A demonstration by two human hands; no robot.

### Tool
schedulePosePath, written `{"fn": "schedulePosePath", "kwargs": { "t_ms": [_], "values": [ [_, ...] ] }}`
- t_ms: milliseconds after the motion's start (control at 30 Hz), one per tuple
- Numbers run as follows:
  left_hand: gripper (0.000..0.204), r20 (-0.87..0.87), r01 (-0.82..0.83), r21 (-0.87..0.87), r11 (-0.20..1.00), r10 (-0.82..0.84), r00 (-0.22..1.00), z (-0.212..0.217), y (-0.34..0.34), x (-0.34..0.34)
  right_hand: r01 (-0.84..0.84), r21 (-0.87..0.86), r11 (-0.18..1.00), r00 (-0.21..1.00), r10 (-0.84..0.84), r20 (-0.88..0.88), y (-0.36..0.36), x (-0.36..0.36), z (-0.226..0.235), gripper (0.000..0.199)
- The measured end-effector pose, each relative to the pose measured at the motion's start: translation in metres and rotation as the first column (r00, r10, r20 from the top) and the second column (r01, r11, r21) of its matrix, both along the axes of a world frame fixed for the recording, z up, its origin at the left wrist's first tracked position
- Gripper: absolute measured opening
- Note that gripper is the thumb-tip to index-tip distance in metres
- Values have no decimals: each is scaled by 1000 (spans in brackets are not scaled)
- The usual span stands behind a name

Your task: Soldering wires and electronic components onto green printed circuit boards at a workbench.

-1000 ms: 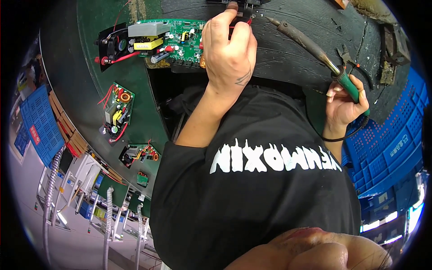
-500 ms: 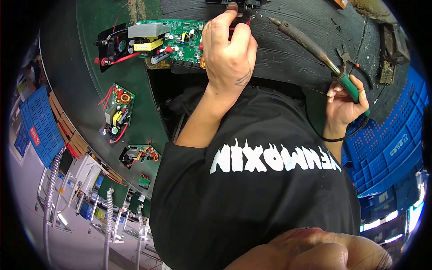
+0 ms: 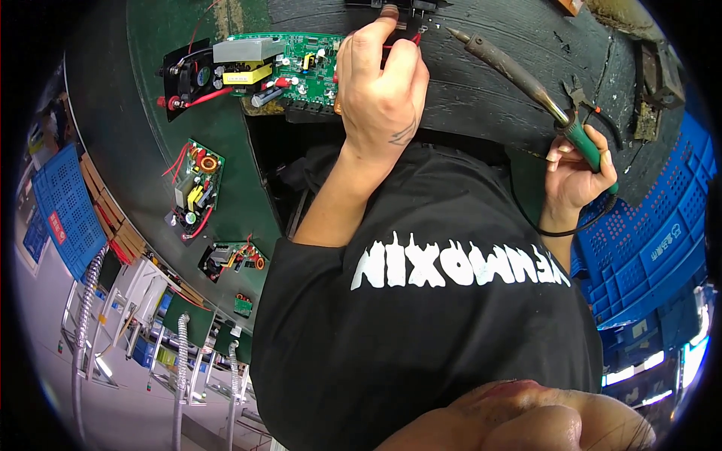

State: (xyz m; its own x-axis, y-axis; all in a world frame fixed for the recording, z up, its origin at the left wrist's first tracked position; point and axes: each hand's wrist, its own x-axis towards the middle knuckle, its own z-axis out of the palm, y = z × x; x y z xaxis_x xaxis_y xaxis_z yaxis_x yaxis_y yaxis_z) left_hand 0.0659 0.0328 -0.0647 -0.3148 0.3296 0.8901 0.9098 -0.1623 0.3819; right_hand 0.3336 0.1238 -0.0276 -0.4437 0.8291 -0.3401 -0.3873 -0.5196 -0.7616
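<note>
My left hand point(image 3: 382, 86) reaches to the bench's far edge with its fingers curled. One fingertip touches a black part with metal tabs point(image 3: 423, 6), cut off by the top of the view; the thumb is hidden. A red wire point(image 3: 416, 37) with a bare metal end shows beside the knuckles. Left of this hand lies a green circuit board point(image 3: 320, 56) with a grey heatsink, yellow transformer and black fan point(image 3: 197, 75); the hand covers its right end. My right hand point(image 3: 575, 177) grips the green handle of a soldering iron point(image 3: 519, 79), its tip pointing at the wire end, apart from it.
Pliers point(image 3: 577, 96) lie on the black bench point(image 3: 481, 105) beyond my right hand. A metal block point(image 3: 660, 75) stands at the far right, near a blue crate point(image 3: 647, 240). More circuit boards point(image 3: 197, 184) sit along the green table at left. The iron's black cord loops under my right wrist.
My left hand has shifted very slightly to the left. My right hand and the soldering iron stay in place.
</note>
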Motion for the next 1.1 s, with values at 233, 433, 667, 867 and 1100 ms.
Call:
{"fn": "schedulePosePath", "kwargs": {
  "t_ms": [233,433,667,867,1100],
  "values": [
    [16,-11,-4,-25,1000,4,1000,2,-1,0,-9,-6,1000,1000,9,-13,-1,0,0,52],
    [16,-39,-10,-29,1000,9,999,2,0,-1,1,3,1000,1000,-1,-15,-1,0,-1,52],
    [16,-38,-15,-31,999,14,999,2,1,-1,-12,10,1000,1000,12,-4,-3,-2,-1,52],
    [17,-28,-13,-51,999,11,1000,2,-1,0,-46,10,999,998,45,34,-6,-13,-2,53],
    [16,-88,-21,-36,999,17,996,0,1,-3,-47,9,999,997,46,67,-5,-16,-4,54]
  ]
}}
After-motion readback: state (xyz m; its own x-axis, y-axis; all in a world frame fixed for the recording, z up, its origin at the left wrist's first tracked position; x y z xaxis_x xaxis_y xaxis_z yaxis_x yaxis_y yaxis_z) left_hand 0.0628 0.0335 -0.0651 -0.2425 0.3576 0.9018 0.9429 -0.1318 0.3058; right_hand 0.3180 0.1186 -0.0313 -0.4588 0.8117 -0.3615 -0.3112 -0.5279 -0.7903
